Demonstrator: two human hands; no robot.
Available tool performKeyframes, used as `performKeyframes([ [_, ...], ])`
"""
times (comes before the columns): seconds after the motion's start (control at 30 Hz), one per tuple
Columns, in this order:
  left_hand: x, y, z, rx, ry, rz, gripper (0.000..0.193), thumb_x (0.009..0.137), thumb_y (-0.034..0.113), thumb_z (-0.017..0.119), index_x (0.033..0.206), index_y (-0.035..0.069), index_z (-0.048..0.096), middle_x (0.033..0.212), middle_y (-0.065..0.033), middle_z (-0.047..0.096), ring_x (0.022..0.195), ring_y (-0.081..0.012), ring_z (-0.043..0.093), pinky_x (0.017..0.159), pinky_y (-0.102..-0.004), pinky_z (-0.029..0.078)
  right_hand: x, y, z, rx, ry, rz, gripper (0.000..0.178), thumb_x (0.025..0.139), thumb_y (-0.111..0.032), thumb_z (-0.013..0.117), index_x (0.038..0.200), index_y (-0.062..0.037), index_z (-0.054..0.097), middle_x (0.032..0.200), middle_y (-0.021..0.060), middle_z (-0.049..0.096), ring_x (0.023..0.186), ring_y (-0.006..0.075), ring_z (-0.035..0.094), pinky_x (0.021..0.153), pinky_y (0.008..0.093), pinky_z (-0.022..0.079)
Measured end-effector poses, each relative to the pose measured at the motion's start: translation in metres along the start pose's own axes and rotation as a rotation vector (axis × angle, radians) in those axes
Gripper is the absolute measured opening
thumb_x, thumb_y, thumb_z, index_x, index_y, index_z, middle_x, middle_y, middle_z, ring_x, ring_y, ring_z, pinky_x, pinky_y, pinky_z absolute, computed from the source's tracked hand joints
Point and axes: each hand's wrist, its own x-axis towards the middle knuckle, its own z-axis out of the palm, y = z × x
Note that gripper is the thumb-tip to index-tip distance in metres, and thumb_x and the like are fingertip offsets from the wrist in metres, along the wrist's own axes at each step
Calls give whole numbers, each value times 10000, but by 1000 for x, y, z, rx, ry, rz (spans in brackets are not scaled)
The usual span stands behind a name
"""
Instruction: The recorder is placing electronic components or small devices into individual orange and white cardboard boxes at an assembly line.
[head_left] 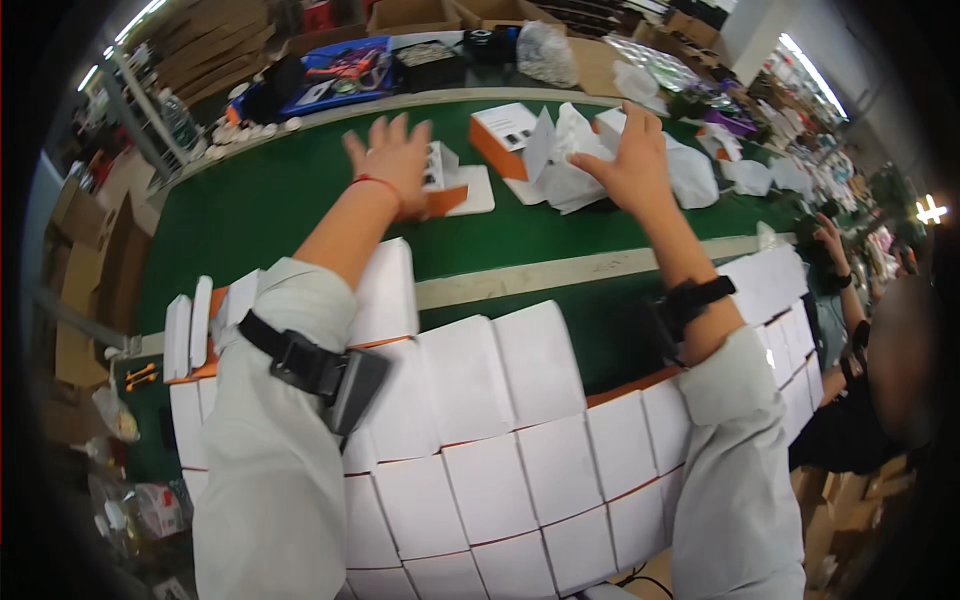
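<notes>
My left hand point(393, 160) is spread, its fingers apart and slightly blurred, at a small white-and-orange box point(455, 192) with a raised flap. Whether the palm touches that box is hidden. On the right, my right hand point(637, 165) arches with thumb and fingers wide apart beside crumpled white wrapping point(572, 165). The thumb tip meets or overlaps the wrapping; I cannot tell which. Left of the wrapping stands another white-and-orange box point(500, 135) with dark pictures on it. More white wrapping point(690, 175) lies just past my right wrist.
Rows of white boxes point(490, 485) with orange edges fill the near side, below my forearms. A green work surface point(270, 190) runs behind them. At the back sit a blue tray point(345, 75) and a clear bag point(545, 55). Another person point(850, 420) is at the right.
</notes>
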Motion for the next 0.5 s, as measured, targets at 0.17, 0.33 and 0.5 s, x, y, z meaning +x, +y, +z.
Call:
performKeyframes([
  [0.17, 15, -8, 14, -632, 235, 358, 484, 781, 163, 729, 1252, 103, 635, 1317, -95, 600, 1289, -350, 484, 1124, -500, 396, 1, -121, -84, 788, -1468, -393, 943, 615, -389, 938, 1378, -9, 533, 1353, 194, 608, 1224, 317, 615, 988, 425, 499],
  [0.33, 11, 1, 9, -784, 116, 405, 359, 799, 133, 695, 1153, 76, 672, 1207, -93, 649, 1132, -262, 581, 969, -395, 499, -5, -144, -103, 232, -1485, -379, 987, 549, -349, 974, 1382, -74, 523, 1224, 138, 691, 1136, 361, 650, 930, 400, 511],
  [0.5, 6, -4, 15, -959, -339, 427, 364, 829, 120, 691, 1187, 58, 672, 1120, -87, 673, 1005, -188, 653, 889, -323, 535, 4, -111, -81, 365, -1172, -338, 1017, 532, -356, 977, 1393, -63, 521, 1231, 171, 665, 1128, 369, 648, 970, 414, 507],
])
